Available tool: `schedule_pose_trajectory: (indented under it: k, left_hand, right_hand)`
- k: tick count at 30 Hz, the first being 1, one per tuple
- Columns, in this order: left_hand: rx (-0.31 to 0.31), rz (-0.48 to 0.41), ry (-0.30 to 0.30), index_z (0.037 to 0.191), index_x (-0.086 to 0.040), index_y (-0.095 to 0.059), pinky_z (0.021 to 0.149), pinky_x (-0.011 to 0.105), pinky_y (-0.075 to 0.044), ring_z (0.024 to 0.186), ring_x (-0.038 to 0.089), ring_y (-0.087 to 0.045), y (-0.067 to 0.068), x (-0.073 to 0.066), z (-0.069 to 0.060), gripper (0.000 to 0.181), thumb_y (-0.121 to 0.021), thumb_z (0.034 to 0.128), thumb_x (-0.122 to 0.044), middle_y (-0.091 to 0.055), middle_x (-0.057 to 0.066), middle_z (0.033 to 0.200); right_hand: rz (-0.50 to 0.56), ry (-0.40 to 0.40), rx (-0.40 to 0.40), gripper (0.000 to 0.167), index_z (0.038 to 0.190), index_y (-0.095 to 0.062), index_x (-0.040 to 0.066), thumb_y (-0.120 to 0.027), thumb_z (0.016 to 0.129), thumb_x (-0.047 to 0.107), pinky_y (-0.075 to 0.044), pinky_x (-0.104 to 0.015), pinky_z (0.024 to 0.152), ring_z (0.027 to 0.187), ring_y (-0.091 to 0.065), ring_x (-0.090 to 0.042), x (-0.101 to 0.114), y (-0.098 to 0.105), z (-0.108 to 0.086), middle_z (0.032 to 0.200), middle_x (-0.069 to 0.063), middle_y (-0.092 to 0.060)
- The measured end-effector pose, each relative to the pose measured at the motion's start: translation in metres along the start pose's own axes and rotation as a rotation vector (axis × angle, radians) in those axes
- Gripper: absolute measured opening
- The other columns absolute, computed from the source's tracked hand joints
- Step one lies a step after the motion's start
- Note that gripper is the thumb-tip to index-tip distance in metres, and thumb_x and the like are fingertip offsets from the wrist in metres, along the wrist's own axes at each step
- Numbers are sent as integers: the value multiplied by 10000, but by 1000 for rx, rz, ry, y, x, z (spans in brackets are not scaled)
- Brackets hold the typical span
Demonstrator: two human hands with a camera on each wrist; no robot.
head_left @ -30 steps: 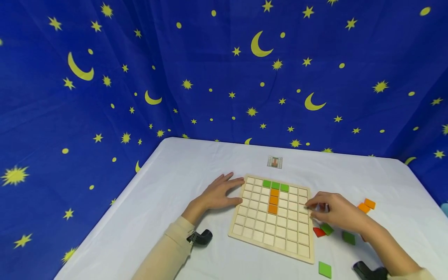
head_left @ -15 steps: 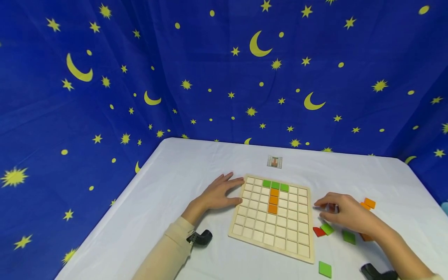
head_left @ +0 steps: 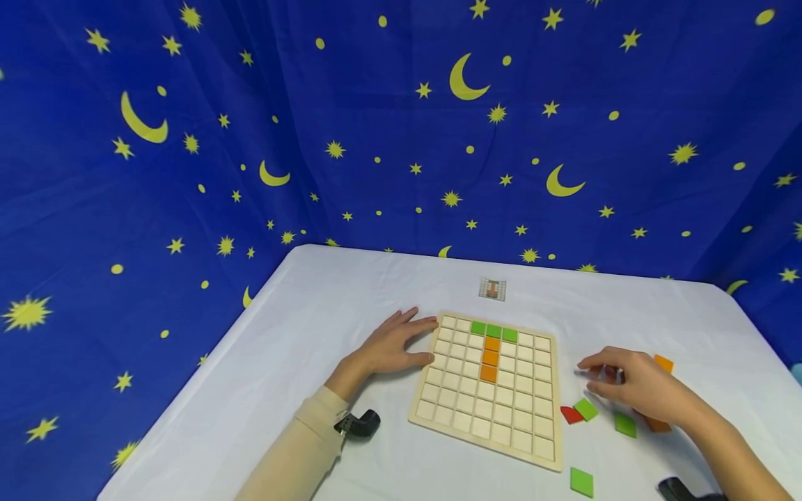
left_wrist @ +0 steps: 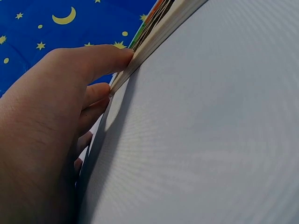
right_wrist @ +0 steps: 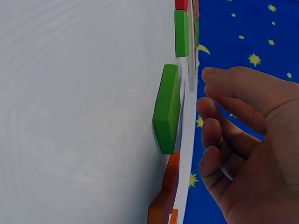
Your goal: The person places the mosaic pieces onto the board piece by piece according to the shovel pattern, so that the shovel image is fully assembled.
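A wooden grid board (head_left: 461,403) lies on the white table, with three green tiles (head_left: 493,332) in its top row and three orange tiles (head_left: 491,356) in a column beneath. My left hand (head_left: 390,346) touches the board's left edge with its thumb and a fingertip, fingers spread; in the left wrist view the thumb (left_wrist: 112,60) rests against the wooden edge. My right hand (head_left: 639,383) hovers right of the board, fingers loosely bent. Nothing shows between its fingers in the right wrist view. Below it lie a red tile (head_left: 571,415) and a green tile (head_left: 585,409).
Another green tile (head_left: 625,424), an orange piece (head_left: 658,424) and a further orange piece (head_left: 663,363) lie near the right forearm. One green tile (head_left: 581,481) sits near the front. Behind the board is a small pattern card (head_left: 492,289). A starry blue curtain (head_left: 376,125) surrounds the table.
My right hand has drawn away from the board's right edge, moving right over the table. The left hand and the tiles on the board stay put.
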State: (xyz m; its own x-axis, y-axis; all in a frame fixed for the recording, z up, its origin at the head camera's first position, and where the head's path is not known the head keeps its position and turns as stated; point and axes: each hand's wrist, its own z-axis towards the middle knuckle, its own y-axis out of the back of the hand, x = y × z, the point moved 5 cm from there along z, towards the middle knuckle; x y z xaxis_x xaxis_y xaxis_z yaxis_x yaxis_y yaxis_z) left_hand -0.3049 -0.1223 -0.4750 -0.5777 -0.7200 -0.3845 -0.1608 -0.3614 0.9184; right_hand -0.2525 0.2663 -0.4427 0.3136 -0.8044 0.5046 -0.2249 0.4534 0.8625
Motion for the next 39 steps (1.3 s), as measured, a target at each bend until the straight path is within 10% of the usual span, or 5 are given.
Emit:
schedule_pose_trajectory:
  k: [39]
  left_hand:
    - [-3, 2, -2, 1473, -257, -419, 1174, 395, -66, 1445, 221, -136, -1, 2, 0, 709, -540, 876, -621, -343, -141, 1504]
  right_hand:
    - [-54, -60, -37, 389, 1101, -701, 177, -807, 765, 343, -364, -234, 558, 718, -447, -79, -29, 8, -33, 869, 56, -545]
